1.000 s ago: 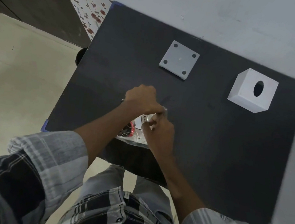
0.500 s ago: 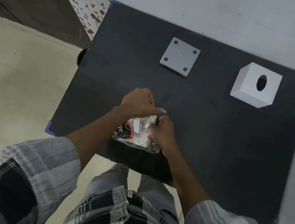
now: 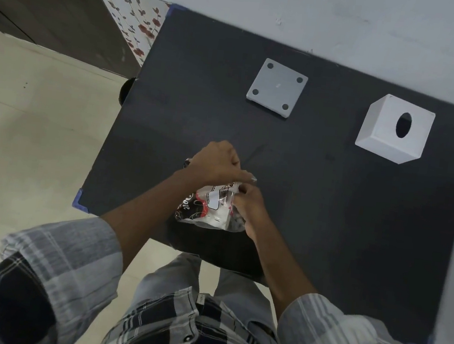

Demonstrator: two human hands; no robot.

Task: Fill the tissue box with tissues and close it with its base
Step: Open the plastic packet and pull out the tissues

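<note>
A plastic tissue packet (image 3: pixel 210 208) with red, black and white print lies near the front edge of the black table (image 3: pixel 327 227). My left hand (image 3: pixel 217 162) pinches its upper edge from above. My right hand (image 3: pixel 247 205) grips the packet's right side, fingers close to the left hand's. A white cube tissue box (image 3: pixel 379 133) with an oval hole on top stands at the back right. Its grey square base (image 3: pixel 277 88), with round feet at the corners, lies flat at the back middle.
The table stands against a pale wall, with blue protectors on its corners (image 3: pixel 78 199). A beige floor and a flowered panel (image 3: pixel 135 23) lie to the left. My legs are under the table's front edge.
Both hands have stayed on the packet, and more of it now shows between them. The view has shifted slightly.
</note>
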